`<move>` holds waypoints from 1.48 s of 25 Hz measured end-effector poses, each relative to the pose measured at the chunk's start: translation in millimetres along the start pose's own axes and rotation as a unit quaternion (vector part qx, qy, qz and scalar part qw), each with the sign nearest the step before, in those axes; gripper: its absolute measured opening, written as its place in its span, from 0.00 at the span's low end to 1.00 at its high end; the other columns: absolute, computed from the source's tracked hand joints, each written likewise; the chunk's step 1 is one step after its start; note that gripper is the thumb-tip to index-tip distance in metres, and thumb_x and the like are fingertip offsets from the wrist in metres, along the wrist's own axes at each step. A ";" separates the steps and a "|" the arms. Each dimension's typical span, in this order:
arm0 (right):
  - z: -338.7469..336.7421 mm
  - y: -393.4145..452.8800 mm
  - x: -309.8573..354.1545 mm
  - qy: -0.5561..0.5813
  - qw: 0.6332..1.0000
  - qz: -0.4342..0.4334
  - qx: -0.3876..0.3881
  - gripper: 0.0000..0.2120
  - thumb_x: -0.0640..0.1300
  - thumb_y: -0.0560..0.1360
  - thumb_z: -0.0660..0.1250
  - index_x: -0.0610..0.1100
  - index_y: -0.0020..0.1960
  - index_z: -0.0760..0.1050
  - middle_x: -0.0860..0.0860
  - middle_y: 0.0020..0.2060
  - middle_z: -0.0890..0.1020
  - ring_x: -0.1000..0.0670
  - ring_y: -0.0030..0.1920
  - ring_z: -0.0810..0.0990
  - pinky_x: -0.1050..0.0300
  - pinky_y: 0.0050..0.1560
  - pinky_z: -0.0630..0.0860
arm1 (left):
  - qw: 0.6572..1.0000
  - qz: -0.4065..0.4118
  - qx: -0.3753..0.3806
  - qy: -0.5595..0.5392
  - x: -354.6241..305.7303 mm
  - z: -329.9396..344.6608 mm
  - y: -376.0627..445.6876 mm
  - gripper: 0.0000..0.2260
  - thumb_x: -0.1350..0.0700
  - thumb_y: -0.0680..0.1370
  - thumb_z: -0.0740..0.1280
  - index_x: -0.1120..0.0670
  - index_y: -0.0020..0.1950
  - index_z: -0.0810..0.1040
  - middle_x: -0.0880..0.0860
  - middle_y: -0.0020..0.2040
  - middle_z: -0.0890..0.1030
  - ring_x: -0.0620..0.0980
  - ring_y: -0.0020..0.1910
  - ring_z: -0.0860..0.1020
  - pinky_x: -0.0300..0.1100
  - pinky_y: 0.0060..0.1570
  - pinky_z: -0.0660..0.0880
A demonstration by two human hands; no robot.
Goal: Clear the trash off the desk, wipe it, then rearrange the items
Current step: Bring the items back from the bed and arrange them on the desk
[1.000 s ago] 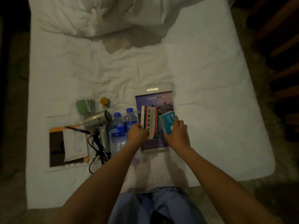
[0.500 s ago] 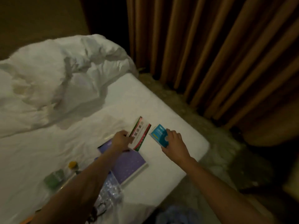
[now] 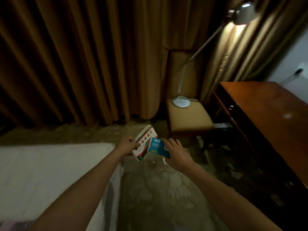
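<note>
My left hand (image 3: 127,145) grips a white medicine box (image 3: 145,139) with red and green stripes, held tilted in the air above the floor. My right hand (image 3: 175,151) holds a smaller blue box (image 3: 157,147), which overlaps the lower right corner of the white box. Both hands are close together, just past the corner of the white bed (image 3: 55,172). The brown wooden desk (image 3: 270,117) stands at the right, its top bare where it shows.
A cushioned chair (image 3: 188,117) stands ahead with the round base of a silver lamp (image 3: 180,101) on its seat. Brown curtains (image 3: 83,55) fill the back. Patterned carpet (image 3: 158,194) lies between the bed and the desk, with small white scraps on it.
The view has swung right from the bed toward the desk and chair. Both hands lifted the two boxes off the bed and carried them over the floor, closer together.
</note>
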State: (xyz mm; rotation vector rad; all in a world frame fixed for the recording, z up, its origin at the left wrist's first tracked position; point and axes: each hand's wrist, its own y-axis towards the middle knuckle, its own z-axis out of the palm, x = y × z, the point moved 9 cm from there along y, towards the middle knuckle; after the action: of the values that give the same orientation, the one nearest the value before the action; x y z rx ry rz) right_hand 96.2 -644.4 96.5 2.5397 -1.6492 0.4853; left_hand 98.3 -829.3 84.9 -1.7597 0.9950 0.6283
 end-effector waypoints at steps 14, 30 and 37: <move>-144.7 -123.0 -403.8 -0.031 0.962 0.261 -0.078 0.38 0.40 0.75 0.66 0.51 0.77 0.48 0.49 0.74 0.57 0.45 0.73 0.55 0.49 0.68 0.68 | 0.941 0.160 0.232 0.186 -293.1 427.0 56.4 0.02 0.60 0.77 0.66 0.55 0.45 0.74 0.51 0.38 0.78 0.44 0.34 0.76 0.34 0.28 0.68; -169.7 -259.2 -688.2 0.052 0.795 0.581 -0.166 0.35 0.50 0.75 0.66 0.50 0.76 0.52 0.51 0.72 0.62 0.49 0.70 0.59 0.52 0.66 0.68 | 0.719 0.303 0.486 0.395 -431.0 862.4 40.7 0.04 0.59 0.77 0.66 0.58 0.49 0.74 0.55 0.48 0.79 0.51 0.46 0.79 0.40 0.38 0.77; -165.2 -285.0 -816.4 0.082 0.801 0.575 -0.141 0.35 0.46 0.74 0.68 0.51 0.75 0.53 0.51 0.70 0.64 0.49 0.68 0.62 0.52 0.63 0.70 | 0.726 0.307 0.448 0.423 -465.9 971.7 58.9 0.09 0.60 0.77 0.66 0.60 0.56 0.75 0.59 0.56 0.79 0.55 0.53 0.79 0.42 0.43 0.77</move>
State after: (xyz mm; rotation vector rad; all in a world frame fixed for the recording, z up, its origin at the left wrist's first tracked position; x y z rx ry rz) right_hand 12.4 229.9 37.3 0.9923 -2.7380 0.4160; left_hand -172.7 214.5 42.7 -0.7243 2.1056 -0.3791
